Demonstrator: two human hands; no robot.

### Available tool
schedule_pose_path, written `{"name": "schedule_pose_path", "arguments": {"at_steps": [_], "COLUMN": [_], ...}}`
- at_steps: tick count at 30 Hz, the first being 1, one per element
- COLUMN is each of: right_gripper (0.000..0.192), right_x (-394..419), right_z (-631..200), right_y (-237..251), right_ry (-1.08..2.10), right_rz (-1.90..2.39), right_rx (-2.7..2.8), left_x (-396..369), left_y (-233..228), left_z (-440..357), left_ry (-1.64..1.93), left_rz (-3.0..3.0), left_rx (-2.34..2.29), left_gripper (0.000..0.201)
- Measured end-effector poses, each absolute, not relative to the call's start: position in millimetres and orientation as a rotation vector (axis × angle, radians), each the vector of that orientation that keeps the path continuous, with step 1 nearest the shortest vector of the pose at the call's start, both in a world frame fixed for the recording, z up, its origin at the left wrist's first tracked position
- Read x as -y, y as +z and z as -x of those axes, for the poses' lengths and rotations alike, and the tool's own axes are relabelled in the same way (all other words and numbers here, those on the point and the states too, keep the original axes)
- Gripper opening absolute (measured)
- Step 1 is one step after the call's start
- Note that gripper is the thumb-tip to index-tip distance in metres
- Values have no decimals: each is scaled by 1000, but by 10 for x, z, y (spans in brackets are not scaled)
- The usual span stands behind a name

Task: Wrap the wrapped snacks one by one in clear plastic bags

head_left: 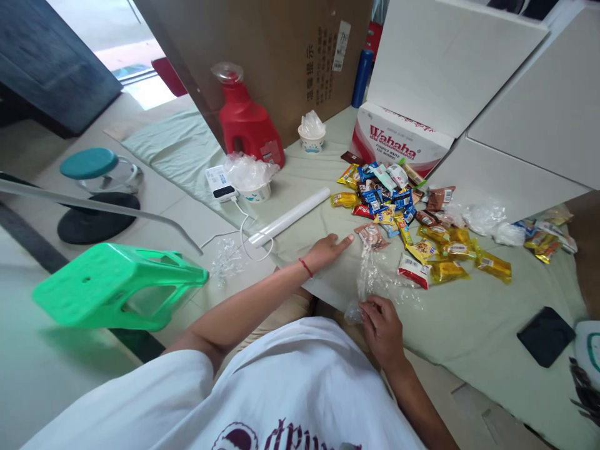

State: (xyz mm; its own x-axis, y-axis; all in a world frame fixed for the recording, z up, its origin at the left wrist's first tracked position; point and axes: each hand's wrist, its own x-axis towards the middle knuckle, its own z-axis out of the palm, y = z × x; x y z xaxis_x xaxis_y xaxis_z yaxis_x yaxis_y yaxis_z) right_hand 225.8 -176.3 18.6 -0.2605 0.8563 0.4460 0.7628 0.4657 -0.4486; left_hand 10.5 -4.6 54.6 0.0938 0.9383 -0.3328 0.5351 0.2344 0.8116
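head view: person seated on a pale green cloth mat [469, 319], both hands low in front.
left hand [328, 249]: fingers flat and spread, pressing the mat near a brown snack packet [372, 236].
right hand [382, 325]: fingertips pinched on the lower edge of a clear crinkled plastic bag [370, 281]; bag lies on the mat between the hands.
nearby: heap of yellow and blue wrapped snacks [407, 219] just beyond; white paper roll [289, 216] to the left.
risk: thin film could slip or tear under a one-corner pinch; the bag mouth looks closed, hard to tell through the glare.
risk: a sweep of the left arm could scatter the heap.
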Motion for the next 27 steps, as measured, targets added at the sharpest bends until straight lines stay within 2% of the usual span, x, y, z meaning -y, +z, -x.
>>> {"name": "schedule_pose_path", "arguments": {"at_steps": [6, 11, 14, 16, 19, 20, 24, 27], "right_gripper": [26, 28, 28, 29, 32, 33, 33, 27], "right_x": [1597, 1477, 1456, 1461, 1472, 1472, 1457, 1439], "right_z": [-2008, -1830, -1766, -1746, -1742, -1744, -1749, -1742], "right_y": [215, 236, 228, 220, 204, 196, 141, 100], "right_ry": [144, 197, 215, 246, 312, 320, 297, 303], "right_rz": [1452, 1624, 1696, 1705, 1677, 1652, 1602, 1637], "right_rx": [2083, 2147, 2160, 2157, 2125, 2107, 2083, 2109], "left_x": [310, 427, 409, 403, 412, 418, 435, 399], "left_y": [705, 715, 649, 597, 530, 514, 479, 454], "left_z": [-580, -791, -807, -773, -677, -644, -587, -660], "left_ry": [710, 397, 392, 439, 472, 499, 655, 553], "left_rz": [-1561, -1887, -2041, -2131, -2211, -2203, -2145, -2162], "left_rx": [-1684, -1562, -1537, -1551, -1536, -1538, -1457, -1276], "left_gripper": [62, 72, 76, 59, 20, 18, 36, 54]}}
